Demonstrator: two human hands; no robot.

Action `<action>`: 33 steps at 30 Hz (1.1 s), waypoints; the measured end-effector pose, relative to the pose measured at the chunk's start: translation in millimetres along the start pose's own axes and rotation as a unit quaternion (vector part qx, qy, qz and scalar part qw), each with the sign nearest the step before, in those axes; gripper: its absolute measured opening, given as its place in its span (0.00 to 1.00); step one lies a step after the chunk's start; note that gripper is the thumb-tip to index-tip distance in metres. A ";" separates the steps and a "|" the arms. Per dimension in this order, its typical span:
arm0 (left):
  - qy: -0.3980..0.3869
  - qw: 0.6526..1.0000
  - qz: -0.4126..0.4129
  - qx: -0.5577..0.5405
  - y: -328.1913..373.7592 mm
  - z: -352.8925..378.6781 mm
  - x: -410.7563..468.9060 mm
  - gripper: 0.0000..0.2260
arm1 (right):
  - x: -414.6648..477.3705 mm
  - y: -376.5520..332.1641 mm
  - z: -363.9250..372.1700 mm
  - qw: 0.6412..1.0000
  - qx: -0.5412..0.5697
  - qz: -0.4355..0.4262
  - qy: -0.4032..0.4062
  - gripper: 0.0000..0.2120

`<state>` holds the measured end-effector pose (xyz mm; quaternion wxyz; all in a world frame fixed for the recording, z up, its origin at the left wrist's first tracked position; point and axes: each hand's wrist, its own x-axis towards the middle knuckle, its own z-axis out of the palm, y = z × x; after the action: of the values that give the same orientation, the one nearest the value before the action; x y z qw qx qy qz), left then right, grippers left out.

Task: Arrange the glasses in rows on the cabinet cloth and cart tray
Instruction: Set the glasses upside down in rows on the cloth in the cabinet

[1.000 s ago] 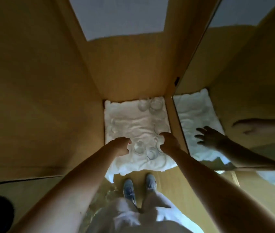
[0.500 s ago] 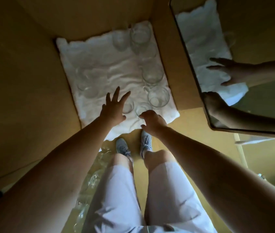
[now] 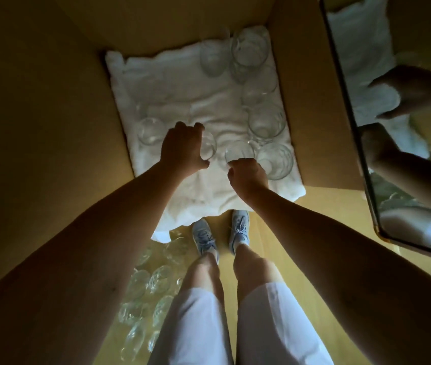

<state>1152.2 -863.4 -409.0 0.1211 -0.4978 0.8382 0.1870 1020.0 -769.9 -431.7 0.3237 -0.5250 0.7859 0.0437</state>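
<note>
What worries us most is glass knocking glass. Our left hand (image 3: pixel 182 148) and right hand (image 3: pixel 247 176) each work a glass near the front edge of the cloth (image 3: pixel 177 83), and the two stand close together. A quick slide of either could clink them, or push the right glass (image 3: pixel 239 152) into the corner glass (image 3: pixel 276 160) just beside it at the cloth's front right. The cloth is rumpled and its front edge hangs over the front of the cabinet (image 3: pixel 314 122). We judge that a tug on that overhang could drag the fabric and tip whatever stands on it, and a fold under a base could do the same. The light is dim and the glass clear, so a fingertip may catch a rim we do not see. Our left hand grips the left glass (image 3: pixel 210 147) from above, fingers curled over its far side and thumb on the near side. That glass sits about midway across the cloth, toward the front, mostly under the palm. Our right hand is curled at the near rim of the right glass and seems to pinch it, the glass lying just beyond the knuckles. An edge glass (image 3: pixel 151 130) stands near the cloth's left edge, just beside the left hand, and a right row (image 3: pixel 267 122) runs along the cloth's right edge toward the back. Cart glasses (image 3: pixel 143 285) lie lower down, below the cloth's front edge.
</note>
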 end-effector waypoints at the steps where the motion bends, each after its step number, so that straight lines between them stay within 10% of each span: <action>1: 0.010 1.000 0.004 0.022 -3.5 -5.7 9.0 0.34 | 9.0 -3.8 -3.1 1.000 -0.004 0.000 0.008 0.15; 20: -0.018 0.998 -0.056 -0.001 -19.2 9.4 65.3 0.41 | 63.9 -8.6 -14.4 0.991 -0.095 -0.096 0.016 0.17; 25: -0.008 0.999 -0.045 0.012 -3.7 6.1 46.3 0.47 | 37.9 -0.4 -17.9 0.983 0.075 -0.118 0.116 0.19; 33: 0.103 0.993 0.063 -0.010 50.0 -8.7 57.1 0.30 | 6.7 31.4 -26.8 0.963 0.164 0.067 0.201 0.24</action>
<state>1081.0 -890.5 -413.8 0.0175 -0.4620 0.8739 0.1502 979.2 -772.3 -422.8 0.2371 -0.4086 0.8646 -0.1711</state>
